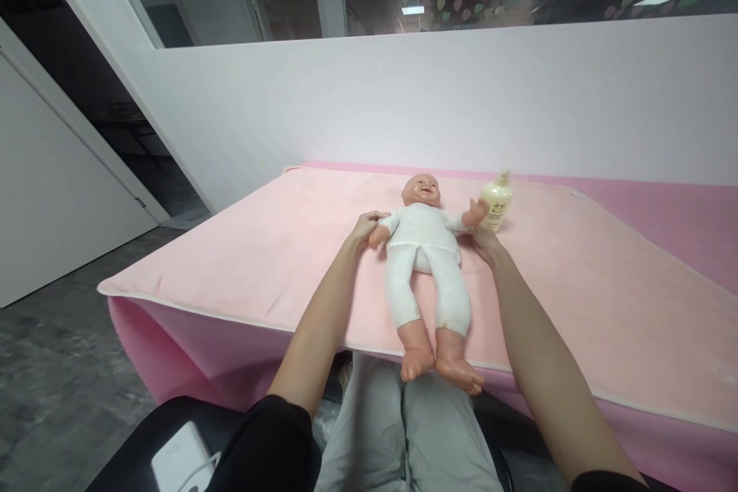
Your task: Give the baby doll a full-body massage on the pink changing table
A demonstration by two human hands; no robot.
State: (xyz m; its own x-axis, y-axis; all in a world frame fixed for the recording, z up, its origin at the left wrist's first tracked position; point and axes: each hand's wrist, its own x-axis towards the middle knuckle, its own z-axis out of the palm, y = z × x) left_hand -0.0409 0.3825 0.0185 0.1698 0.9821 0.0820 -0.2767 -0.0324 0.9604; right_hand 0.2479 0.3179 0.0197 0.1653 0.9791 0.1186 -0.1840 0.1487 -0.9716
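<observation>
And there's the doll (pixel 423 229), face up on the pink-covered tabletop (pixel 270 246), bald head at the far end, 2 bare feet poking just past the near edge! White soft body, plastic head, hands and feet, brownish marks by the 2 leg cuffs. 1 hand rests out left; the other lifts, fingers spread, on the right!

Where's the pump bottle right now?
In the head view, the pump bottle stands on the pink cover to the right of the doll, just behind the doll's raised hand and beyond the right hand.
</observation>
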